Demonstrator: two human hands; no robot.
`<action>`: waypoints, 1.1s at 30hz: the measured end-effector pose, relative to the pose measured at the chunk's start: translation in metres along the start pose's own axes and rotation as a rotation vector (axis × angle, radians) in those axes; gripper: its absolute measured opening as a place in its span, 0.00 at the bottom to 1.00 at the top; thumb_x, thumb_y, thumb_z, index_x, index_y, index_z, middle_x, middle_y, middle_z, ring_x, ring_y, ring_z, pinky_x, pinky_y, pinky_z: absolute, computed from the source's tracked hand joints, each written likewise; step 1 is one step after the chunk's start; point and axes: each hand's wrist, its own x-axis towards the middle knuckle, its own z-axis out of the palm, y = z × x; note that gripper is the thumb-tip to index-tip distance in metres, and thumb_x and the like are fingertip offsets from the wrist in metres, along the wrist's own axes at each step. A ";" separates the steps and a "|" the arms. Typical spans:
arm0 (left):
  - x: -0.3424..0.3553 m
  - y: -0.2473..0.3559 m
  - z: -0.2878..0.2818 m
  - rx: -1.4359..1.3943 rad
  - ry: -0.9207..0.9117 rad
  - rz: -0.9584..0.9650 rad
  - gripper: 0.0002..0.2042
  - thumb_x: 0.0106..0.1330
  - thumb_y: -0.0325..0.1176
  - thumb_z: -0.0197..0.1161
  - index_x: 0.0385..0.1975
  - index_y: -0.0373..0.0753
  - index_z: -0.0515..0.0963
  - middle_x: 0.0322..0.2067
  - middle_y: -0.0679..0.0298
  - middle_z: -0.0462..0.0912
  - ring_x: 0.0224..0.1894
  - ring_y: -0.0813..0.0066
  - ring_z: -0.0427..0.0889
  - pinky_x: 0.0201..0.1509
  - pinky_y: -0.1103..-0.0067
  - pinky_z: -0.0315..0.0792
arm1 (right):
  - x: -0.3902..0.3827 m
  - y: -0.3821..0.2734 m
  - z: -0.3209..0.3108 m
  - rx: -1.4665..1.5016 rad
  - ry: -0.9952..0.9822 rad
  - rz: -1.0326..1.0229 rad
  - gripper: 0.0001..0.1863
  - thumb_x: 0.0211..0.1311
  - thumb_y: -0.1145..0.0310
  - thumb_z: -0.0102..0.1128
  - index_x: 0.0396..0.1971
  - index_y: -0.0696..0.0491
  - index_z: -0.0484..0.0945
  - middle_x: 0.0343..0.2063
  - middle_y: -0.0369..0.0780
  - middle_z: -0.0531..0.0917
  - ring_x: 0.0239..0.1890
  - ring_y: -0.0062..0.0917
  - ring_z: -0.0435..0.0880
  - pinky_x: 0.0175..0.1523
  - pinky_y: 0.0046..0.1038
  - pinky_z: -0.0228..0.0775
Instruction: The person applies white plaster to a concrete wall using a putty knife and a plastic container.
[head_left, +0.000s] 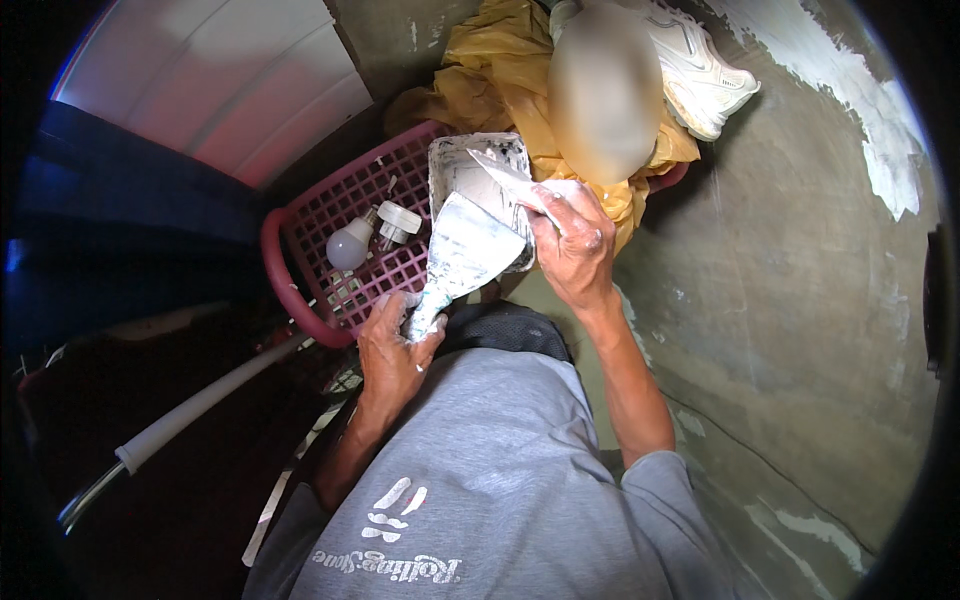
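My left hand is wrapped round the caked handle of a wide putty knife, whose blade points up and to the right over a white-smeared rectangular tray. My right hand grips a second flat blade smeared with white paste, held above that tray, just beyond the first blade; its handle is hidden by my fingers. The tray sits on a pink plastic basket. A white light bulb and a white plastic fitting lie in the basket, left of the tray.
Crumpled yellow plastic and a white shoe lie behind the tray, beside a blurred shape. A grey wall with white patches is at right. A padded metal bar and dark blue surface are at left.
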 end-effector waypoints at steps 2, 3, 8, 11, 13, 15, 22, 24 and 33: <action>0.000 -0.001 0.000 0.013 0.000 0.002 0.14 0.48 0.28 0.70 0.32 0.33 0.74 0.27 0.52 0.76 0.28 0.54 0.77 0.31 0.68 0.70 | -0.005 -0.002 -0.005 -0.027 -0.022 -0.011 0.15 0.44 0.78 0.62 0.37 0.56 0.80 0.31 0.45 0.77 0.36 0.40 0.78 0.38 0.36 0.73; 0.001 -0.002 0.000 0.014 -0.006 0.005 0.14 0.48 0.28 0.70 0.32 0.33 0.74 0.27 0.52 0.76 0.28 0.54 0.77 0.31 0.68 0.70 | -0.008 -0.004 -0.006 -0.054 -0.033 -0.033 0.15 0.45 0.78 0.62 0.38 0.56 0.80 0.31 0.45 0.77 0.36 0.40 0.78 0.38 0.36 0.73; 0.000 -0.004 0.002 -0.018 -0.046 -0.067 0.14 0.47 0.27 0.70 0.33 0.33 0.75 0.28 0.51 0.76 0.28 0.54 0.78 0.32 0.67 0.70 | -0.026 -0.026 -0.010 -0.139 -0.099 -0.131 0.15 0.47 0.77 0.61 0.39 0.53 0.81 0.33 0.45 0.78 0.39 0.38 0.79 0.38 0.36 0.74; 0.003 0.004 0.001 0.023 -0.049 -0.054 0.14 0.47 0.28 0.70 0.33 0.33 0.75 0.27 0.51 0.76 0.28 0.54 0.78 0.31 0.67 0.69 | -0.036 -0.028 -0.008 -0.153 -0.120 -0.164 0.13 0.49 0.76 0.60 0.38 0.53 0.81 0.34 0.44 0.79 0.40 0.37 0.79 0.40 0.36 0.75; 0.002 0.004 0.000 0.045 -0.072 -0.045 0.14 0.47 0.28 0.70 0.33 0.33 0.75 0.26 0.51 0.76 0.27 0.55 0.77 0.31 0.68 0.69 | -0.038 -0.031 -0.001 -0.164 -0.147 -0.186 0.13 0.50 0.76 0.60 0.38 0.54 0.81 0.34 0.44 0.79 0.40 0.37 0.79 0.40 0.36 0.74; -0.001 0.004 -0.003 0.045 -0.095 -0.050 0.13 0.48 0.29 0.70 0.32 0.32 0.75 0.25 0.52 0.76 0.26 0.58 0.77 0.31 0.69 0.70 | -0.030 -0.024 0.009 -0.182 -0.145 -0.141 0.12 0.51 0.76 0.60 0.37 0.55 0.81 0.35 0.44 0.79 0.40 0.37 0.78 0.39 0.35 0.74; -0.015 0.000 -0.014 -0.088 -0.069 -0.131 0.11 0.53 0.29 0.68 0.31 0.31 0.76 0.24 0.60 0.78 0.25 0.77 0.74 0.29 0.79 0.69 | 0.006 -0.006 0.004 0.116 0.123 0.316 0.07 0.56 0.74 0.59 0.34 0.60 0.80 0.25 0.44 0.78 0.25 0.36 0.79 0.33 0.33 0.71; -0.016 -0.001 -0.018 -0.140 -0.068 -0.169 0.08 0.57 0.29 0.67 0.32 0.32 0.77 0.22 0.66 0.78 0.24 0.85 0.72 0.27 0.84 0.67 | 0.003 0.004 0.002 0.201 0.054 0.489 0.07 0.56 0.74 0.58 0.33 0.61 0.79 0.23 0.45 0.78 0.25 0.36 0.80 0.33 0.32 0.70; 0.009 0.017 -0.050 -0.662 -0.221 -0.497 0.11 0.66 0.34 0.58 0.37 0.31 0.77 0.25 0.64 0.79 0.19 0.81 0.75 0.22 0.84 0.66 | -0.005 0.007 0.019 0.085 0.103 0.395 0.07 0.53 0.74 0.57 0.30 0.62 0.78 0.25 0.49 0.80 0.28 0.44 0.79 0.35 0.38 0.69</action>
